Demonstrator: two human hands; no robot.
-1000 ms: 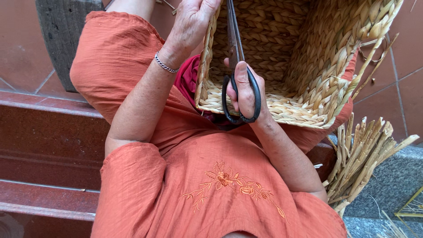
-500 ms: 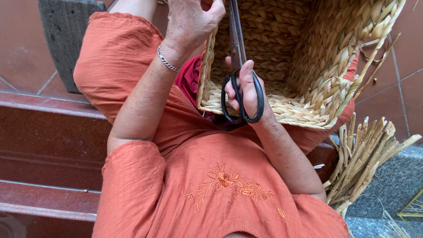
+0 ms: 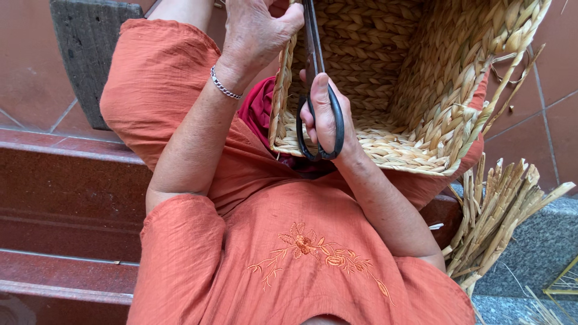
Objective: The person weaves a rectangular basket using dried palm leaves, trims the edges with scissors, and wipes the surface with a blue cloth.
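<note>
So the right hand (image 3: 325,117) has its fingers curled through the loops of black scissors (image 3: 316,90), blades pointing up along the near rim of a woven basket (image 3: 457,90) lying in the lap. The left hand (image 3: 256,30) grips that rim near the top, fingers wrapped over it, I think; the frame edge cuts them off. A bundle of dried reeds (image 3: 494,222) lies just beside the right elbow.

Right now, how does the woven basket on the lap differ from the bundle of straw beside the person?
The woven basket is tightly braided into a box shape; the straw bundle is loose, unwoven stalks. The basket rests on the lap, with the left hand on its rim; the bundle lies untouched on the ground. Both are the same pale dried fibre.
</note>
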